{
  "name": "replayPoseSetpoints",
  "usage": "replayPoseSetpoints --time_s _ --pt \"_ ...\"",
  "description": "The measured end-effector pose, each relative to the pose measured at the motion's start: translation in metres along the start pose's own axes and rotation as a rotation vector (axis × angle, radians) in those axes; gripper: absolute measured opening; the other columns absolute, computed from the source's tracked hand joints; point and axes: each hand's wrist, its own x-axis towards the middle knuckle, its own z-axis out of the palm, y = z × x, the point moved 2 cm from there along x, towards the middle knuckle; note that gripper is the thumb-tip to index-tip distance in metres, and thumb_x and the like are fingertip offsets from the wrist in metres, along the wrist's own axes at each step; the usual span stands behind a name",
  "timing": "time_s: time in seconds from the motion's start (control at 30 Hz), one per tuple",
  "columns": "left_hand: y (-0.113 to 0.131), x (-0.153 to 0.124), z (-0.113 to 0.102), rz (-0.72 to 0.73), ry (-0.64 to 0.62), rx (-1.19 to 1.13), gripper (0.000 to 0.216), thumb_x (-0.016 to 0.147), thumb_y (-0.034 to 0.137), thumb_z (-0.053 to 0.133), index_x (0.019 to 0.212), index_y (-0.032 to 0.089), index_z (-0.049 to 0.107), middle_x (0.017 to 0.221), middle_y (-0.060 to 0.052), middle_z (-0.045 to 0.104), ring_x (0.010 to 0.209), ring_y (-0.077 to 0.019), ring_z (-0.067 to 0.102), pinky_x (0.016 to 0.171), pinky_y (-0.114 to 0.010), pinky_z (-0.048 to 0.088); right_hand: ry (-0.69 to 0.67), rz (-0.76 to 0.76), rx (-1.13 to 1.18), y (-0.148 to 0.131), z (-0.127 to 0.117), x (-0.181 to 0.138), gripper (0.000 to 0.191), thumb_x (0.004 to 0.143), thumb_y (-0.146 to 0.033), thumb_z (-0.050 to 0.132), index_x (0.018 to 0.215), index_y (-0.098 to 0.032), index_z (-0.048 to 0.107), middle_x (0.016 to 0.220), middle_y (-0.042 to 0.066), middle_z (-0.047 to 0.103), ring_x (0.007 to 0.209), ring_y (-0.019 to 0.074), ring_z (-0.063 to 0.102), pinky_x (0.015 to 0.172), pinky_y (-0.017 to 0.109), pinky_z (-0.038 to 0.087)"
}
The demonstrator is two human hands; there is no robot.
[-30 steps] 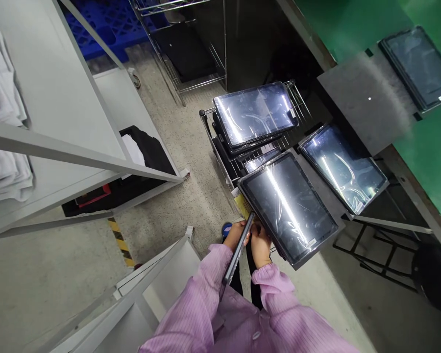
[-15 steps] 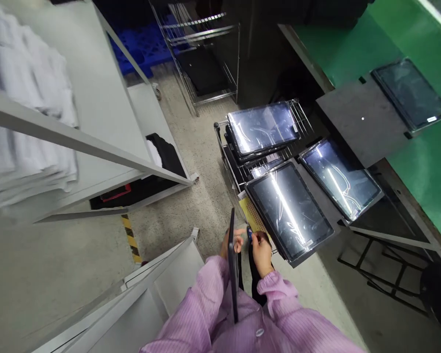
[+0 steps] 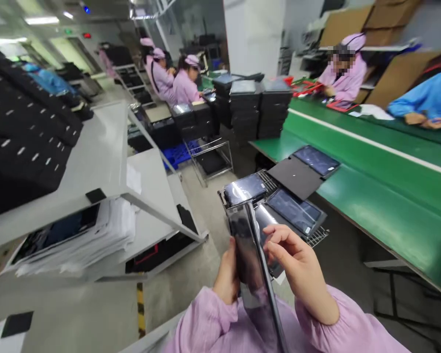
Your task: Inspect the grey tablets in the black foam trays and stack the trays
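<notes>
Left hand [image 3: 227, 275] clasps one glossy black rectangular tablet [image 3: 255, 274], tilted on edge; right hand [image 3: 304, 267] curls loosely beside it, whether pinching anything cannot be told. Beyond, at least three face-up dark-screened tablets [image 3: 244, 189] show by the silver wire rack [image 3: 319, 236], another on the green worktop [image 3: 382, 206].

Smooth gloss is being shown by the tablet [image 3: 252, 262] at five o'clock, matt cloth by the right sleeve [image 3: 349, 321] at four.
</notes>
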Motion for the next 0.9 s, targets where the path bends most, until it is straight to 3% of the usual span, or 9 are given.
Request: replayPoseSetpoints --time_s 0.07,0.17,0.37,0.57,0.8,0.9 --pt "-0.002 -0.011 0.016 0.007 -0.026 0.018 0.071 0.031 0.066 0.081 0.075 0.012 0.069 0.073 -0.005 0.069 0.070 -0.0173 0.062 0.064 -0.024 0.047 0.076 -0.082 -0.056 -0.021 -0.009 -0.009 0.028 0.077 -0.037 0.064 0.058 -0.018 0.056 0.091 0.009 0.060 0.079 0.0185 0.057 0.059 0.025 0.047" --pt "-0.008 -0.022 0.030 -0.018 -0.045 0.036 0.066 0.027 0.061 0.084 0.068 0.013 0.067 0.071 -0.002 0.068 0.066 -0.0130 0.060 0.062 -0.021 0.046 0.147 -0.128 -0.102 -0.030 -0.023 -0.023 0.028 0.078 -0.036 0.063 0.058 -0.017 0.056 0.094 0.011 0.058 0.087 0.0207 0.056 0.062 0.025 0.048" --pt "-0.012 -0.030 0.046 -0.038 -0.123 0.146 0.067 0.031 0.063 0.083 0.071 0.012 0.067 0.067 -0.003 0.066 0.064 -0.0162 0.060 0.062 -0.025 0.047 0.184 -0.081 0.011 -0.037 -0.039 -0.036 0.021 0.078 -0.030 0.061 0.064 -0.014 0.056 0.097 0.008 0.053 0.047 0.0047 0.045 0.042 0.021 0.042" --pt "-0.008 -0.034 0.053 0.020 -0.180 0.233 0.068 0.038 0.067 0.079 0.074 0.011 0.066 0.073 -0.008 0.068 0.083 -0.0253 0.064 0.074 -0.031 0.050 0.212 -0.164 -0.028 -0.048 -0.041 -0.036 0.015 0.079 -0.025 0.058 0.067 -0.015 0.057 0.095 0.007 0.054 0.047 0.0039 0.042 0.043 0.019 0.042" --pt "-0.005 -0.038 0.053 0.058 -0.176 0.265 0.066 0.038 0.070 0.078 0.067 0.012 0.063 0.070 -0.008 0.067 0.084 -0.0264 0.063 0.069 -0.030 0.050 0.257 -0.248 -0.130 -0.054 -0.042 -0.037 0.013 0.077 -0.020 0.059 0.065 -0.017 0.059 0.089 0.007 0.058 0.058 0.0094 0.049 0.043 0.018 0.041" --pt "-0.004 -0.040 0.052 0.065 -0.181 0.256 0.068 0.038 0.069 0.079 0.072 0.012 0.065 0.073 -0.008 0.068 0.086 -0.0263 0.063 0.071 -0.030 0.050 0.282 -0.278 -0.179 -0.056 -0.042 -0.039 0.012 0.077 -0.019 0.058 0.065 -0.017 0.060 0.088 0.007 0.059 0.057 0.0091 0.049 0.043 0.018 0.041"
